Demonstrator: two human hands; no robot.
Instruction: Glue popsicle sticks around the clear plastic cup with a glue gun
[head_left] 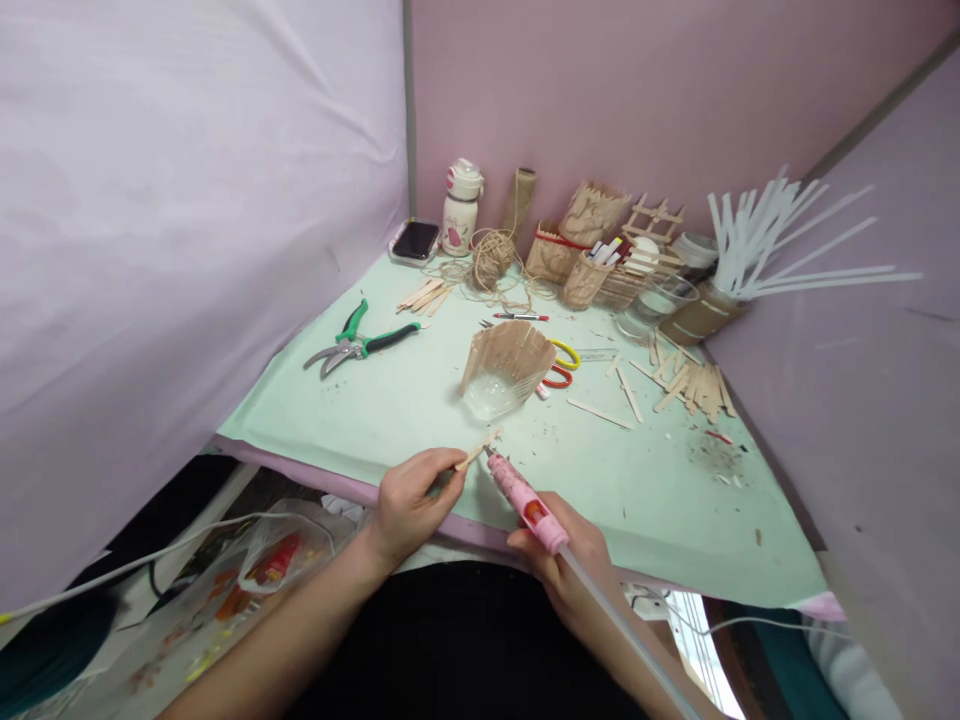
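Pinched in the fingers of my left hand point(420, 497) is a short wooden craft stick point(472, 457), its far end pointing up and to the right. My right hand point(568, 555) is wrapped round a pink hot glue gun point(519, 492) with a long pale glue stick point(622, 625) trailing from its back. The nozzle is at or very near the craft stick; I cannot tell whether they touch. Just beyond both hands stands a clear plastic cup point(495, 398) with wooden sticks point(510, 352) fixed along its far side.
Green-handled pruning shears point(352, 348) lie left. Scissors point(568, 355) lie behind the cup, and loose craft sticks point(697, 388) are scattered right. At the back are twine point(493, 260), a bottle point(460, 212), a phone point(416, 240), a pen holder point(585, 283) and white glue sticks point(757, 240).
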